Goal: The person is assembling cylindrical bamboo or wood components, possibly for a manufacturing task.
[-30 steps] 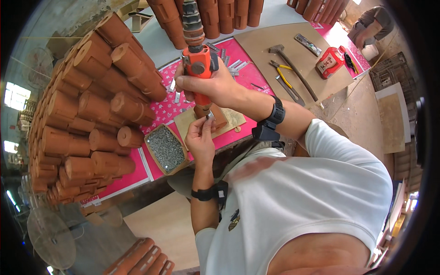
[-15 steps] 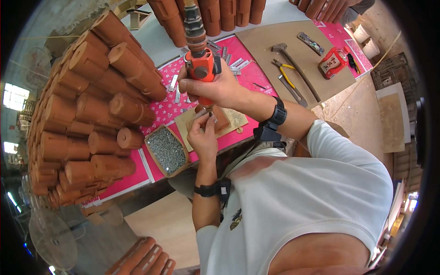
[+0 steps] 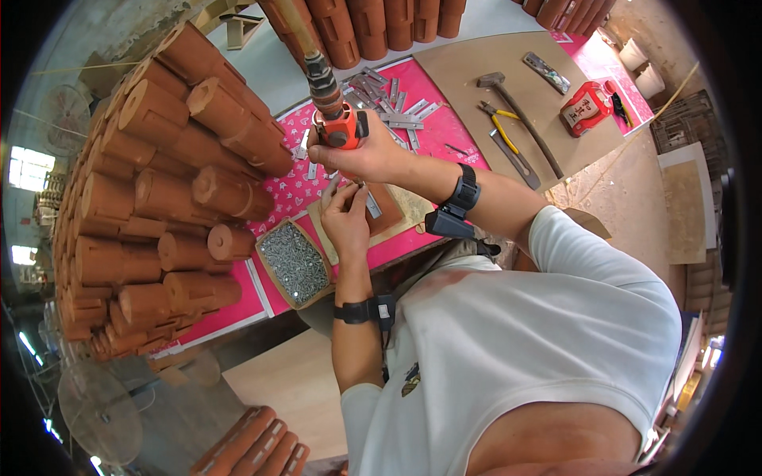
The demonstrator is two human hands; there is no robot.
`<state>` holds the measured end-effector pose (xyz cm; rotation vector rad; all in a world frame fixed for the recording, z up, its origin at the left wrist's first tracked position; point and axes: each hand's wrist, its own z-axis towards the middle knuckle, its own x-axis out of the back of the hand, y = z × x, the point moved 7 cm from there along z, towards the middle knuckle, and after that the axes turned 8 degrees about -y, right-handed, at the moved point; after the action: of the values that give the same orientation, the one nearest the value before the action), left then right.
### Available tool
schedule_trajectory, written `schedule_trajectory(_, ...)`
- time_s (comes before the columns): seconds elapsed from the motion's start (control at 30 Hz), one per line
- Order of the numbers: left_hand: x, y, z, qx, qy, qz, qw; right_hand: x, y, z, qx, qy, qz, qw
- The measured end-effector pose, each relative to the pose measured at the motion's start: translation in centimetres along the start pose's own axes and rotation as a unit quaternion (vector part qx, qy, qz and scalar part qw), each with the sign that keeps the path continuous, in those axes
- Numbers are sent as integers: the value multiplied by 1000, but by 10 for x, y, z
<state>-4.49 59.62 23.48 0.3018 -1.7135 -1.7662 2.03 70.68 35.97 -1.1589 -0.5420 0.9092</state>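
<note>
My right hand (image 3: pixel 371 155) grips an orange-red power screwdriver (image 3: pixel 340 129), whose upper end joins a thick hose-like lead. Below it, my left hand (image 3: pixel 347 226) has thumb and fingertips pinched together; anything between them is too small to make out. Those fingertips are beside a reddish-brown block (image 3: pixel 389 208) with a silver metal strip (image 3: pixel 373 207) on its top. The block lies on a pale board (image 3: pixel 416 210) at the table's near edge. An open box of small screws (image 3: pixel 294 262) stands left of my left hand.
Reddish-brown grooved cylinders (image 3: pixel 163 190) are stacked high at the left, with more at the back. Loose metal strips (image 3: pixel 397 103) lie on the pink sheet. To the right are a hammer (image 3: pixel 524 123), yellow-handled pliers (image 3: pixel 502 127) and a red jug (image 3: pixel 587 109).
The screwdriver has lifted off the block and tilted, moving slightly left. My left hand has shifted a little left from the strip, and the strip now shows on the block.
</note>
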Motion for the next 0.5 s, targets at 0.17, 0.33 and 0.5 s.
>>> schedule_trajectory(0.17,-10,-28,2,77,-56,-124,988,0,5,1,-5,-4,-17,1000)
schedule_trajectory(0.33,-18,-16,-15,-57,-46,-57,996,-6,5,1,6,-31,-21,999)
schedule_trajectory(0.5,-28,-23,-19,-93,-82,-49,991,-9,3,0,1,-34,-48,998)
